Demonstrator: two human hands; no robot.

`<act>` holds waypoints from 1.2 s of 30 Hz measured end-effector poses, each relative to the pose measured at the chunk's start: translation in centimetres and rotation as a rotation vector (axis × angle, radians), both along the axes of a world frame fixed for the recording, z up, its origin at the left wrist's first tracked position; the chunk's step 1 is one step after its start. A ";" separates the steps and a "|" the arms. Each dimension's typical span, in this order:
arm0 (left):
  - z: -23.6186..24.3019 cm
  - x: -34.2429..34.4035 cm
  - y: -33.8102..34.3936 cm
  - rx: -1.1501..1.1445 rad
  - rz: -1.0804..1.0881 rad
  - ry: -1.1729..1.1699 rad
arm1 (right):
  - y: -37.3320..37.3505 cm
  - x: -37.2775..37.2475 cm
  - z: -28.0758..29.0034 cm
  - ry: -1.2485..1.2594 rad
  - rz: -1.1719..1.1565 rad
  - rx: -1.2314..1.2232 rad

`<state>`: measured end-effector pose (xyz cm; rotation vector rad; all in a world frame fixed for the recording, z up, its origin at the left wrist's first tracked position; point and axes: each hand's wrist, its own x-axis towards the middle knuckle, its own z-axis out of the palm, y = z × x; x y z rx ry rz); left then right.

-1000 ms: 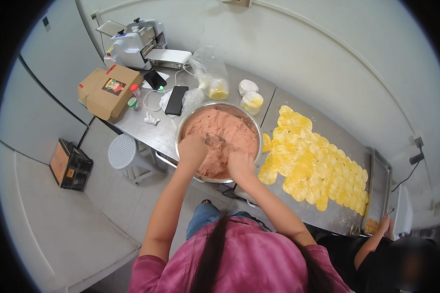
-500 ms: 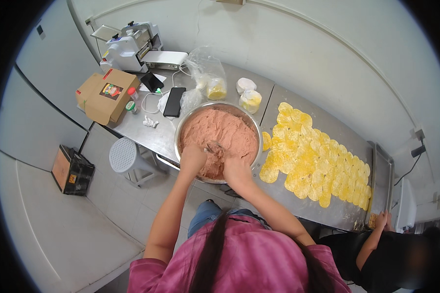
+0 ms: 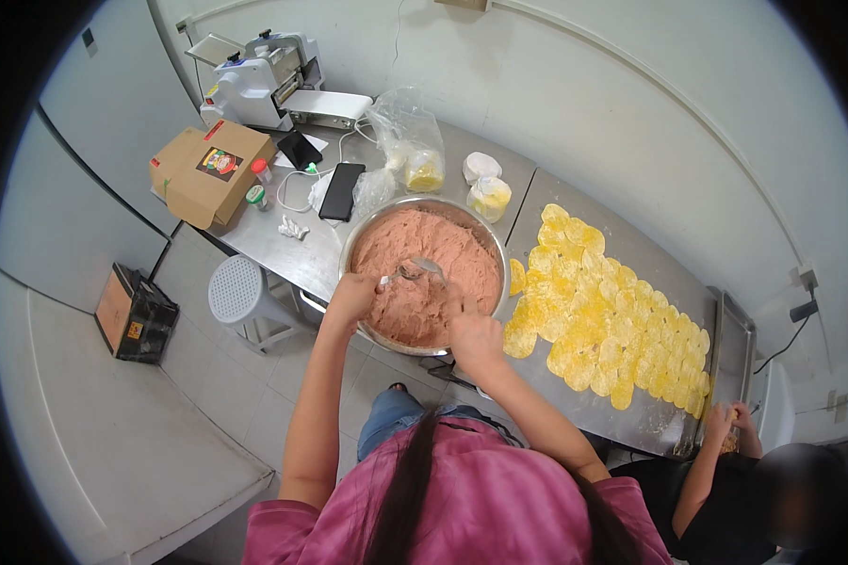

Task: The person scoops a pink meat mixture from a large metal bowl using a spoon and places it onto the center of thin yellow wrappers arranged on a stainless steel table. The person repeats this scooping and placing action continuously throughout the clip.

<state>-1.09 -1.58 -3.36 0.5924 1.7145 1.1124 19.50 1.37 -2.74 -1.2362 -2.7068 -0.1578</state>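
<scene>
A large metal bowl (image 3: 350,247) full of pink ground meat paste (image 3: 415,231) stands at the table's front edge. At its left rim my left hand (image 3: 351,299) is closed round a small tool with a pale handle and a rounded metal head (image 3: 405,273), which hangs over the paste. My right hand (image 3: 477,337), at the bowl's right front side, grips a metal spoon (image 3: 430,266). The spoon's bowl lies close beside the tool's head; whether they touch I cannot tell. My fingers hide most of the spoon's handle.
Overlapping yellow round wrappers (image 3: 622,320) cover the right table up to a metal tray (image 3: 740,330). Behind the bowl are a phone (image 3: 341,192), a plastic bag (image 3: 410,137) and white-wrapped bundles (image 3: 488,198). A carton (image 3: 226,169) and machine (image 3: 264,80) stand left; a co-worker's hands (image 3: 725,416) are right.
My hands have moved apart and a little outward from the middle of the paste. The spoon and the left tool's metal head now show more plainly. The co-worker's hands have shifted slightly.
</scene>
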 end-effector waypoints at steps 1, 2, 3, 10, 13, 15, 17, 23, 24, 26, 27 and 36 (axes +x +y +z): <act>0.3 0.0 0.0 0.005 0.015 -0.017 | -0.1 -0.2 0.0 0.020 0.022 0.019; 1.0 0.2 0.0 0.012 0.026 -0.034 | -0.3 -0.2 -0.1 0.021 0.034 0.069; 1.6 0.3 0.0 0.018 0.038 -0.052 | -0.7 -0.1 -0.4 0.020 0.046 0.119; 0.9 -0.3 -0.6 0.031 0.036 -0.026 | -0.3 1.2 -0.2 0.158 0.007 -0.001; 2.0 1.0 -0.4 0.048 0.010 0.023 | -0.6 0.6 -0.6 0.107 0.049 0.077; 2.7 1.7 -0.4 0.047 -0.004 0.015 | -0.8 0.6 -1.4 0.093 0.019 0.066; 2.3 1.4 -0.6 0.049 -0.008 -0.006 | -0.7 0.7 -2.2 0.063 0.016 0.118; 0.5 2.1 -0.7 0.044 0.017 0.201 | 0.3 1.4 -0.5 0.069 0.050 0.035; 0.7 2.2 -0.7 0.038 0.020 0.197 | 0.2 1.4 -0.2 0.069 0.064 0.058; 1.0 2.2 -0.5 0.051 0.010 0.214 | -0.1 1.3 -0.1 0.051 0.084 0.081; 1.3 2.2 -0.5 0.057 0.005 0.222 | -0.4 1.3 -0.2 0.032 0.089 0.081; 3.0 2.0 -1.4 0.163 0.037 -0.156 | 0.2 1.4 -1.8 0.022 0.114 0.331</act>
